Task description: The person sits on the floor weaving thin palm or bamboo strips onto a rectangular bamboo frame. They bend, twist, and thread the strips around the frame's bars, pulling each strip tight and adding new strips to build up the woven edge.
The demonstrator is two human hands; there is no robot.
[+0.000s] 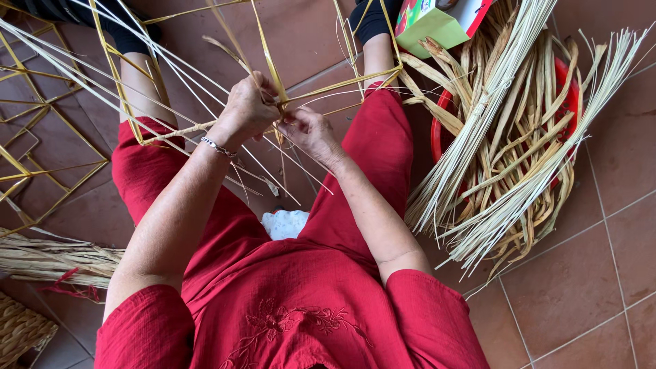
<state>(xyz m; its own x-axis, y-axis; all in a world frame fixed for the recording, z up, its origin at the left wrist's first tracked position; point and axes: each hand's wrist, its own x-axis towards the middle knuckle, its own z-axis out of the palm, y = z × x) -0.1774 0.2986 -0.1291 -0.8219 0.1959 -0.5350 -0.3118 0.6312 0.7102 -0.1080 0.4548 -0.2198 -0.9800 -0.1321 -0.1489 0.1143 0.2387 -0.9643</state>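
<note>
1. We see the left hand and the right hand meeting over the knees, both on the frame of thin yellow split-bamboo strips that stands between the legs.
2. Left fingers are closed narrow round the joint where an upright strip crosses a horizontal one; right fingers pinch in from the other side, touching the same joint. What exactly the right fingertips hold (a thin pale binding strand, prob.) we cannot tell, it's too fine.
3. Key relation: the joint sits directly betw. the two hands, left hand slightly above and nearer to it. The gripped upright strip's long axis runs away from the body, up the picture; the cross strip runs left-right towards the right knee.
4. Pale thin reed strands fan out to the left of the hands.
5. Well apart, on the person's right: a red round plastic basin on the terracotta tile floor, loaded w/ a bundle of dried straw-coloured leaf strips.
6. A green-and-red cardboard box lies beyond it.
</note>
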